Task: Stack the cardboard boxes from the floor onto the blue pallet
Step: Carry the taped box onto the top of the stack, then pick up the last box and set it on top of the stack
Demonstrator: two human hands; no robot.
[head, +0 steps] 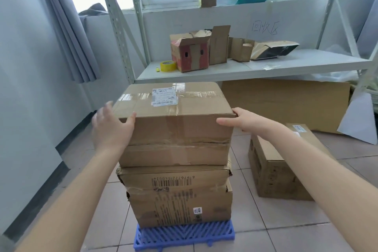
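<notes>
My left hand [111, 127] is spread wide open at the left side of the top box [173, 122], thumb resting on the front corner, the rest of the fingers look a bit blurred and off the cardboard. My right hand [243, 119] is open too, flat against the right top corner with the thumb laid along the front face, so I'm touching it on both sides but can't really call it a grip

That top box sits mid frame on a stack of three: under it a flatter middle box [173, 178] with a barcode printed upside down, then a bottom box [180, 206] with a small white sticker, and that one stands on the blue pallet [184, 235] at the bottom centre. The stack covers most of the pallet, only the front strip shows

Off to the right, one more cardboard box [274, 172] stands on the tiled floor [266, 221], partly behind my right forearm. Behind everything there's a metal shelf [266, 67] with some torn open cartons and a roll of yellow tape [168, 66]
</notes>
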